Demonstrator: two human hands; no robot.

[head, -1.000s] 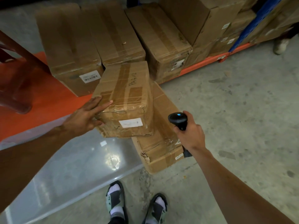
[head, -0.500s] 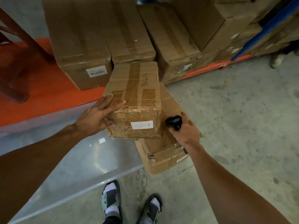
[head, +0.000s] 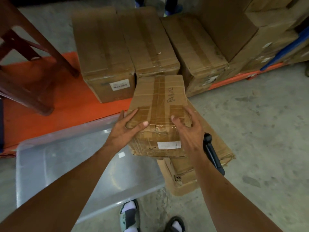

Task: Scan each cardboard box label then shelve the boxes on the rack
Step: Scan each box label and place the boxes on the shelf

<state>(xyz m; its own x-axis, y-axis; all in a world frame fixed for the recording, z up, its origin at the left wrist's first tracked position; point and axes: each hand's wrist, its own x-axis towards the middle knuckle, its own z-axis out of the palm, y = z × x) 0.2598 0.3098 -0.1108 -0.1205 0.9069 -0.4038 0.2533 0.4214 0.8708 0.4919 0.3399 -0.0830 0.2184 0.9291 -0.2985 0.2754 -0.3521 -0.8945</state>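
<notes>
— Box position?
— Taped box [head: 159,104] rests on a lower box [head: 215,141], just before the rack's orange shelf [head: 41,118].
— Hands?
— Left hand [head: 124,131] and right hand [head: 189,131] fingers grasp its near corners; scanner [head: 212,153] lies beside.

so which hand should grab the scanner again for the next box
Right, probably. The scanner lies on the lower box just beside the right hand; the left hand grips the top box on its far side.
</notes>
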